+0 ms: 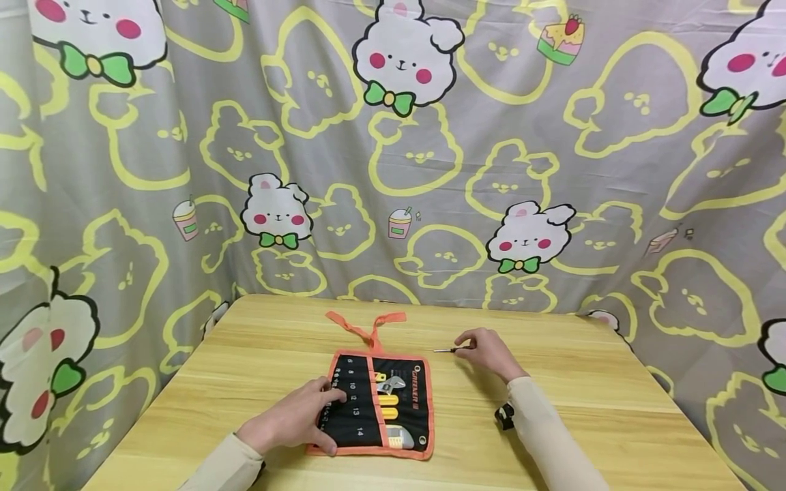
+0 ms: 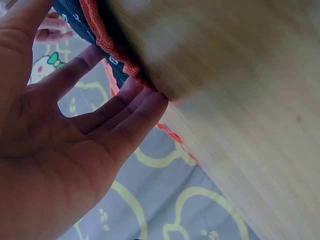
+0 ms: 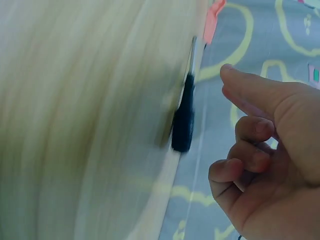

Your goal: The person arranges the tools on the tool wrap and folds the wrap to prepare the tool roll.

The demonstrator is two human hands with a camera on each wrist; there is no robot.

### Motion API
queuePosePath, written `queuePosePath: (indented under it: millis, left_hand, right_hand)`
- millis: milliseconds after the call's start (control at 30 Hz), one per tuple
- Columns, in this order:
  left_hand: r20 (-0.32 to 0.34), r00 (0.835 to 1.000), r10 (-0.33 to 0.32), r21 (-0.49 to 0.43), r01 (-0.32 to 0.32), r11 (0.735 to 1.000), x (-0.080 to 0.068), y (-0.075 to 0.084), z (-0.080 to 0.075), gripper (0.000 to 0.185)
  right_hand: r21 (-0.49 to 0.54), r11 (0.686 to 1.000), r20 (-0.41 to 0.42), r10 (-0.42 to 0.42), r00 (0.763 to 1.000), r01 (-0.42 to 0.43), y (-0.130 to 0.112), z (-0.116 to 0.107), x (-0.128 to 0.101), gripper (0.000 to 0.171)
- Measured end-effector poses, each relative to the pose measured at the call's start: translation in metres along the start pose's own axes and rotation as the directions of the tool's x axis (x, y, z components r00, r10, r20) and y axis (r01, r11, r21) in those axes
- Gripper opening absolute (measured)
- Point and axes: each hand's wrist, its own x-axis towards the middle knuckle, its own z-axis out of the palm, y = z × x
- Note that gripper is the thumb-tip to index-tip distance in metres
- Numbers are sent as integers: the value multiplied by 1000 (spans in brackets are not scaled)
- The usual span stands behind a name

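A black tool roll [image 1: 353, 416] with orange trim lies unrolled on the table, its numbered pockets on the left. My left hand [image 1: 288, 414] rests on its left edge, thumb near the lower corner. In the left wrist view, fingertips of the left hand [image 2: 75, 145] touch the orange hem with the fingers fairly straight. Beyond the roll's right side, a small screwdriver [image 3: 184, 115] with a dark handle and thin metal shaft lies on the table. My right hand [image 1: 488, 351] is beside its handle. A gap shows between them in the right wrist view, and the fingers hold nothing.
An adjustable wrench [image 1: 391, 387], yellow handles [image 1: 389, 413] and a yellow-grey tool [image 1: 400, 438] show on the roll's right half; whether printed or real, I cannot tell. Orange ties [image 1: 350, 325] spread behind it. A patterned curtain [image 1: 430, 170] surrounds the wooden table [image 1: 215, 382].
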Motion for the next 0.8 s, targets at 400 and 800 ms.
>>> queuePosePath:
  millis: [400,800]
  left_hand:
    - [-5,1000,-9,-5,9,1000,-1,0,0,79]
    - [-7,1000,-10,-7,10,1000,0,2,0,78]
  right_hand:
    - [-99,994,31,56,998,-53,25,-17,0,27]
    - [-120,991,71,66,995,-57,31,-19,3,24]
